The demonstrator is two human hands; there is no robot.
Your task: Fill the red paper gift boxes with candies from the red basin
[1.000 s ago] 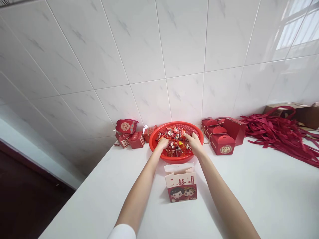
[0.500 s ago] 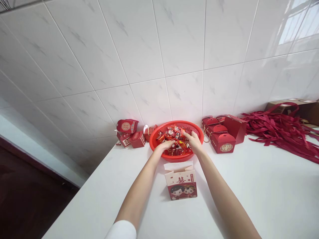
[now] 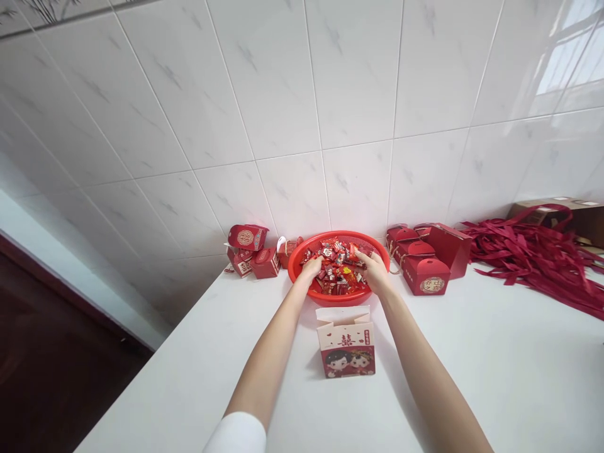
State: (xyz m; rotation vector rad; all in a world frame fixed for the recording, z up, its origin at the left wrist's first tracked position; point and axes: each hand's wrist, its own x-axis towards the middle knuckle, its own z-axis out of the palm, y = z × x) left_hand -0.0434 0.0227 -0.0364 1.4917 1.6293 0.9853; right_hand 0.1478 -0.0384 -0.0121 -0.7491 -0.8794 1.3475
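Observation:
Both hands are inside a round red plastic basket (image 3: 342,299) holding many wrapped candies (image 3: 336,272). My left hand (image 3: 312,268) is at the basket's left side, fingers closed together on the candies; what they hold is too small to make out. At the right side, my right hand (image 3: 374,270) has its thumb and fingers around a red wrapped candy (image 3: 355,253). In front of the basket, between my forearms, an open-topped cream and red box (image 3: 348,352) with two cartoon faces stands upright.
Small red boxes (image 3: 265,263) sit left of the basket. More red boxes (image 3: 428,277) with cord handles stand to its right. Farther right, dark red ribbons (image 3: 523,251) lie heaped beside a cardboard box (image 3: 578,215). A tiled wall rises behind the white table (image 3: 198,365).
My left hand has moved back and slightly left over the candies, drawing its fingers in. The right hand has shifted slightly. The whole view has moved a little.

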